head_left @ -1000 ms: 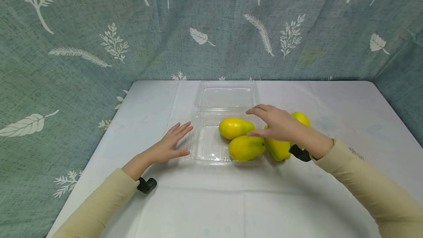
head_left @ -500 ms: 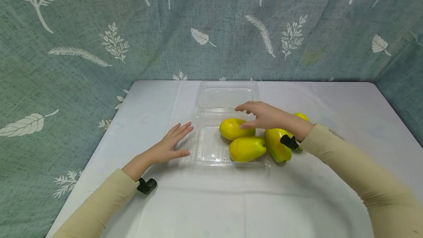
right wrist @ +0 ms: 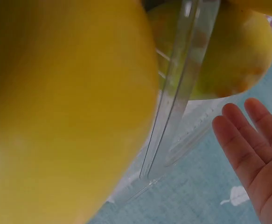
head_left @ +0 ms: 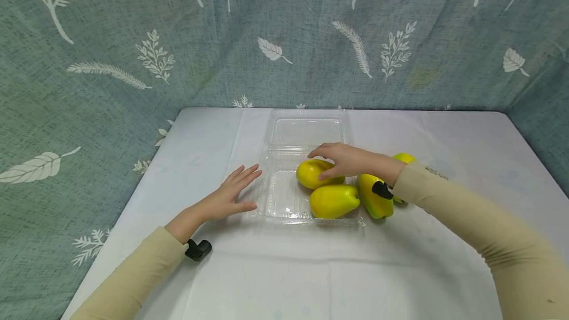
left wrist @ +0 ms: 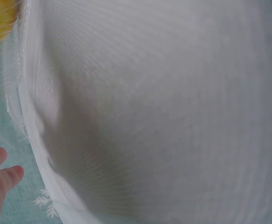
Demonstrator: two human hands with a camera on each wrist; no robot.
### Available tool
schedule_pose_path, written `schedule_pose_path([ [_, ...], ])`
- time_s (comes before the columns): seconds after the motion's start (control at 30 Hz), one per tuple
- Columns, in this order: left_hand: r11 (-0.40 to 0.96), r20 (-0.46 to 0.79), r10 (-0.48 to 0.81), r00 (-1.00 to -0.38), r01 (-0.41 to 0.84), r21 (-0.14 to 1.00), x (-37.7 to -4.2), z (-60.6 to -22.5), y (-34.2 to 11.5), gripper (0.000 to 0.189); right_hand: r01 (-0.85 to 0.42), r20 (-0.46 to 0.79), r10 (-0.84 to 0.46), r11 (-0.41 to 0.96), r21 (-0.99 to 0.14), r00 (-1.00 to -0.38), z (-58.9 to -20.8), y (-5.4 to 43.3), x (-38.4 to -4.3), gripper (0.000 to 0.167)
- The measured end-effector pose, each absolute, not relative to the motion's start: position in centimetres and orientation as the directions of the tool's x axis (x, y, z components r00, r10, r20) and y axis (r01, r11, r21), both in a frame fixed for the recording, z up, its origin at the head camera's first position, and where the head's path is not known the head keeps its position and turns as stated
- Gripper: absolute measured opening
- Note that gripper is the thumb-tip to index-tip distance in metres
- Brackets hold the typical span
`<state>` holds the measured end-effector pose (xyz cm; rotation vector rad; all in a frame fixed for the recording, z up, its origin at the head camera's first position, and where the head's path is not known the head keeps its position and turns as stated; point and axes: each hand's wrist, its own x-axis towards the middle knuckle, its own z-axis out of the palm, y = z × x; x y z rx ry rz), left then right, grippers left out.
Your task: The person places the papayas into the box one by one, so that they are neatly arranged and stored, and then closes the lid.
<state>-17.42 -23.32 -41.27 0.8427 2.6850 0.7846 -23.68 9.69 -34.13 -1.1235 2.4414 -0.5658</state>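
Note:
A clear plastic clamshell container [head_left: 280, 194] lies unfolded in the middle of the table. In its right half are two yellow papayas, a far papaya [head_left: 306, 174] and a near papaya [head_left: 333, 201]. My right hand [head_left: 346, 159] is over the far one, fingers extended behind it and thumb overlapping its front in the head view. The right wrist view shows the fingers [right wrist: 240, 154] straight, with a gap to the papaya [right wrist: 233, 56] behind the plastic wall. Left of the container, my left hand [head_left: 222, 199] is spread, fingertips near its edge.
Right of the container lie a papaya [head_left: 375, 206] and, behind it, another papaya [head_left: 403, 158], partly hidden by the right arm. The container's lid half [head_left: 306, 130] reaches the table's back edge. A leaf-patterned green cloth [head_left: 284, 83] hangs behind the white-covered table [head_left: 266, 275].
My right hand has moved left from the container's right edge and then lowered over the far papaya. My left hand stays in place.

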Motion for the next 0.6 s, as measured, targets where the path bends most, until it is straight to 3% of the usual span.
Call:
schedule_pose_path([
  [0.6, 0.695, -0.047, 0.587, -0.808, 0.473, 0.541, -17.3, -41.0, -23.1, 0.078, -0.611, -0.288, -0.744, 0.663, -0.433, -0.603, -34.7, 8.5, -24.0, 0.054],
])
